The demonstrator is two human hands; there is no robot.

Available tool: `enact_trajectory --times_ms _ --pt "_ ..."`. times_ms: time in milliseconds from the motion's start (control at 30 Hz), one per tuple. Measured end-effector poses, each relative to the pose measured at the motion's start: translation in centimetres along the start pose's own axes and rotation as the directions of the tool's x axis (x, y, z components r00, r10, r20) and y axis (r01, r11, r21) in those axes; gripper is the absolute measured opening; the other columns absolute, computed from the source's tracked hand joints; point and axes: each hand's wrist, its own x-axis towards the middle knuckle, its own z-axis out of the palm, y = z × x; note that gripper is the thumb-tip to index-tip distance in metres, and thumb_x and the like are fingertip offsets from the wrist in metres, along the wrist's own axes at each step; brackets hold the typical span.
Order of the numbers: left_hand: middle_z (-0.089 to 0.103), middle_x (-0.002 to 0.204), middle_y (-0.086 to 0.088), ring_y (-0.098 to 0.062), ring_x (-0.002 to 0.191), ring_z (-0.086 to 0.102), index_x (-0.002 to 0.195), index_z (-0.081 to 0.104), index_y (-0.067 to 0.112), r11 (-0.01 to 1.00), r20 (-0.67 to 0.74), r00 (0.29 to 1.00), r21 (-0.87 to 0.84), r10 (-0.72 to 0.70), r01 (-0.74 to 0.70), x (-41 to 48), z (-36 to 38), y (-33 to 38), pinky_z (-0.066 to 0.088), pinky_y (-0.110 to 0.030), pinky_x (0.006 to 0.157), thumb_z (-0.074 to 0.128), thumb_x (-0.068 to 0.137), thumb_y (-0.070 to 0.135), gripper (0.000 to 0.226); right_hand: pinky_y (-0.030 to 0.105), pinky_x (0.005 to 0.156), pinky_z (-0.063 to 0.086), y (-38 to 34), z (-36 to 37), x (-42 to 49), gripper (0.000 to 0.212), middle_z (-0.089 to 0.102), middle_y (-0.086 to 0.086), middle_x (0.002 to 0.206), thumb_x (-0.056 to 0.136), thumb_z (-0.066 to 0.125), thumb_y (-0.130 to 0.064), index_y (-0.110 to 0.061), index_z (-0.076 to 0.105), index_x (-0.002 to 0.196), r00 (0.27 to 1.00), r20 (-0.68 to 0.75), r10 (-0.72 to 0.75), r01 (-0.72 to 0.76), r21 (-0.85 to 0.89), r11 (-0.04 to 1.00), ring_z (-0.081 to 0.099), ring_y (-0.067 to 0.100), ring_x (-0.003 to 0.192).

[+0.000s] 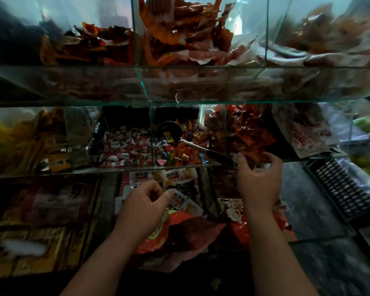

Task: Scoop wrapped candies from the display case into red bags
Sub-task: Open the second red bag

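two hands work low in front of the case point(73, 173). nearest, the left hand point(144, 202) is curled tight on the upper rim of the bag point(186, 231), thumb and fingers pinching the edge so the mouth gapes up and to its right. the bag hangs just below that hand, between the two forearms. the right hand point(259, 182) is further out and higher, fingers half curled, with nothing in them that i can see. its thumb tip sits right at the near end of the handle point(219, 156), touching or just shy, i cannot tell which. from that hand the scoop point(169, 131) lies up and to the left. its long axis slants from the dark handle end by the thumb away to the round bowl, which rests on the candies point(177, 153) beyond and left of the fingers, one yellow sweet lying in it. so the right hand is plainly the nearer one, and the grab likely needs its fingers to close round the handle along that slant. just past the right fingertips lie red packets point(250, 135) in the next bay, close enough to snag.
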Motion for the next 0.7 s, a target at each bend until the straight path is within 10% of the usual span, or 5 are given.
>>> enact_trajectory --times_ms 100,267,433,600,700 --pt "0.067 0.076 -0.001 -0.02 0.065 0.065 0.078 0.061 0.033 0.999 -0.023 0.999 -0.036 -0.025 0.025 -0.3 -0.5 -0.9 0.054 -0.044 0.058 0.075 0.088 0.042 0.02 0.041 0.072 0.065 1.2 0.7 -0.6 0.034 0.074 -0.008 0.087 0.079 0.08 -0.055 -0.032 0.068 0.101 0.967 0.24 0.079 -0.082 0.001 0.997 0.073 0.01 0.08" --pt "0.067 0.084 0.001 -0.023 0.073 0.068 0.088 0.062 0.043 0.995 -0.028 0.999 -0.099 -0.023 0.02 -0.2 -0.6 -1.0 0.057 -0.045 0.06 0.076 0.09 0.037 0.016 0.012 0.067 0.056 -3.0 6.5 -2.3 0.024 0.075 -0.017 0.092 0.081 0.085 -0.042 -0.029 0.076 0.099 0.89 0.417 -0.185 0.086 0.244 0.966 0.071 -0.005 0.088" --pt "0.063 0.087 0.008 -0.008 0.075 0.063 0.094 0.061 0.046 0.994 -0.073 0.997 -0.109 -0.012 0.004 -0.3 -1.3 -1.3 0.053 -0.024 0.058 0.076 0.09 0.034 0.02 -0.006 0.06 0.036 -5.7 10.6 -1.0 0.017 0.064 -0.023 0.079 0.095 0.069 -0.037 -0.022 0.077 0.091 0.848 0.481 -0.224 0.228 0.05 0.972 0.059 -0.016 0.071" --pt "0.017 0.163 0.012 -0.014 0.152 0.015 0.153 0.03 0.033 0.865 -0.102 0.979 0.491 0.176 -0.104 1.3 -2.6 -2.2 0.025 -0.045 0.122 0.067 0.093 0.047 0.073 0.012 0.082 0.052 -4.8 5.7 -1.1 0.023 0.076 -0.005 0.101 0.082 0.074 -0.017 -0.017 0.08 0.103 0.618 0.592 -0.517 0.631 0.019 0.776 0.071 0.009 0.096" --pt "-0.014 0.17 0.006 -0.017 0.155 -0.018 0.162 -0.007 0.023 0.712 0.071 0.997 0.7 0.009 -0.057 2.9 -2.2 -2.9 -0.008 -0.049 0.125 0.052 0.096 0.061 0.097 0.006 0.081 0.049 -3.4 3.5 -1.2 0.019 0.076 0.003 0.097 0.087 0.071 0.006 -0.004 0.08 0.101 0.531 0.625 -0.573 0.688 0.077 0.722 0.07 0.014 0.093"
